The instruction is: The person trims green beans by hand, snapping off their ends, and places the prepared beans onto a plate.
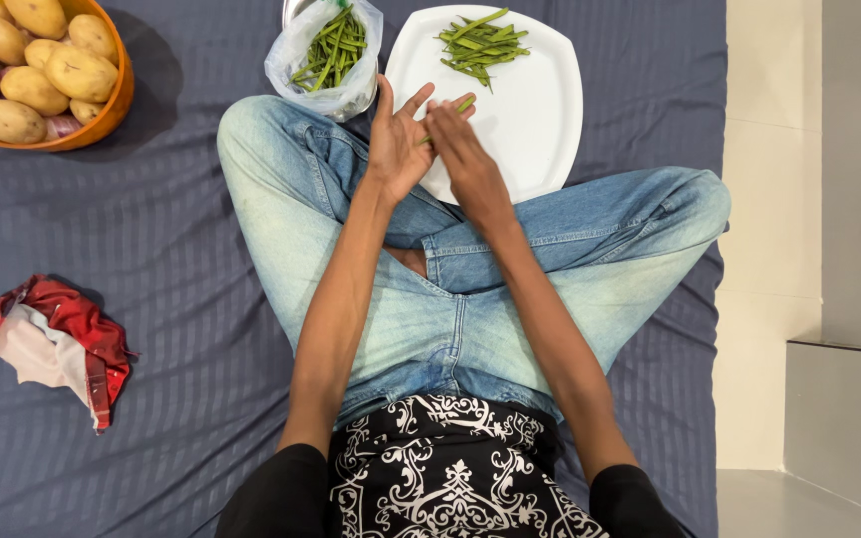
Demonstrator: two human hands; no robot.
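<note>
In the upper middle of the frame, the left hand (398, 139) and right hand (462, 159) pinch together one thin green bean pod (463, 104) over the white square plate (540, 120). The trimming step seems in hand; next it calls for snapping the tip. More pods wait in the clear plastic bag (326, 55).

Bright, even indoor light fills the head view, soft and seemingly from above. Shadows are short and mild: the orange bowl of potatoes (112, 105) throws a dark patch to its right onto the blue-grey striped sheet (171, 299), and the red and white cloth (57, 344) edges a thin one. The white plate (540, 110) is near overexposed, without hard glare. Focus is sharp throughout; only the fingers (445, 115) show slight softness. Edges bend little.
</note>
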